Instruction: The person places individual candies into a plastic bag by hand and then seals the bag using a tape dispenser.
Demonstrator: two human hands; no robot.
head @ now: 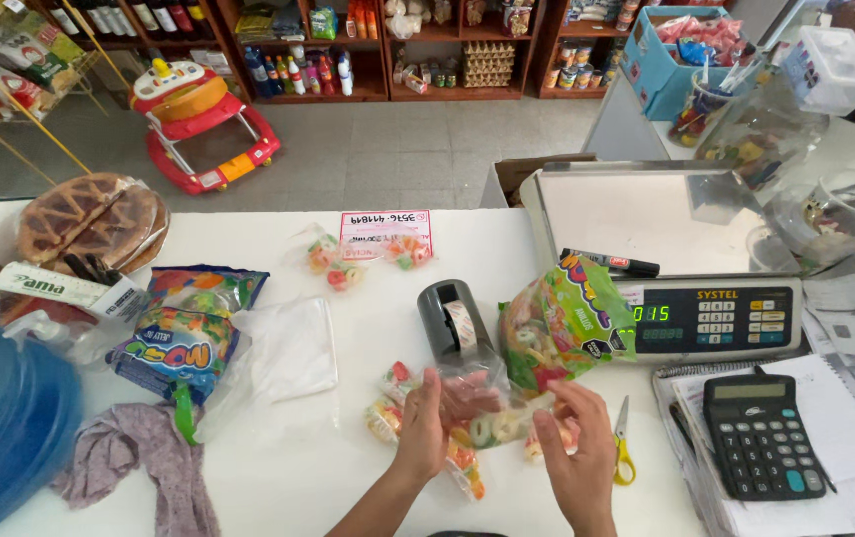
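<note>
Two bare hands meet over a white counter (368,298), both closed on one small clear plastic bag of ring-shaped gummy sweets (482,423): the left hand (419,428) pinches its left side with curled fingers, and the right hand (578,447) grips its right edge from the other side, fingers bent around the plastic. The small bag sits just above the counter, between the two hands, with more small filled sweet bags (387,408) lying touching one another just beneath and to the left of it. Just behind the hands stands a grey tape dispenser with a white roll (454,320), and beside that, leaning against the front of a digital weighing scale with a steel pan (646,229), is a large opened colourful bag of gummy sweets (562,323). A black marker pen (611,263) lies on the scale's pan edge. Yellow-handled scissors (624,447) lie just right of the right hand, and a black desk calculator (760,433) rests on papers further right. Well to the left lie another large colourful sweet bag (189,333) and a flat clear empty plastic bag (283,353).
</note>
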